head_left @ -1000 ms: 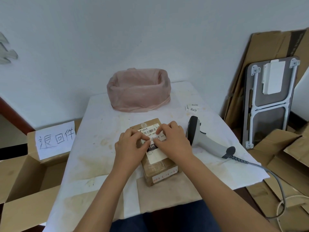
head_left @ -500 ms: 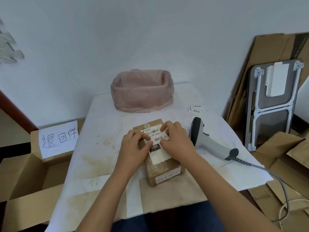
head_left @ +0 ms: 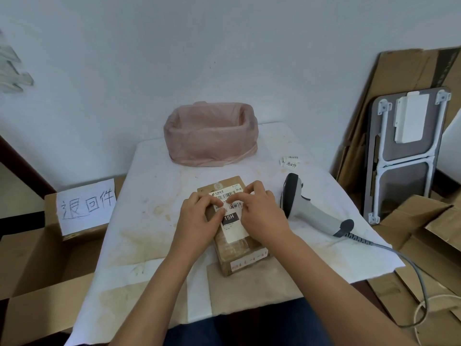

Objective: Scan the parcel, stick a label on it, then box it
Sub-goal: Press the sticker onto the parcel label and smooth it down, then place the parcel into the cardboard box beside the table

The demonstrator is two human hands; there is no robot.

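The brown cardboard parcel lies on the white table in front of me, with a white shipping sheet on its top. A small handwritten label sits on that sheet below the barcode. My left hand rests on the parcel's left side, thumb and forefinger touching the label's left edge. My right hand covers the parcel's right side, its fingertips pressing the label's right edge. The grey scanner lies on the table just right of my right hand. An open cardboard box bearing a handwritten paper sign stands on the floor at the left.
A pink bag-lined bin stands at the table's back. Spare small labels lie at the back right. The scanner's cable trails off the right edge. A folded table and flattened cardboard stand at the right.
My fingertips have spread slightly apart on the parcel's top, uncovering the handwritten label between them. The parcel and scanner have stayed in place.
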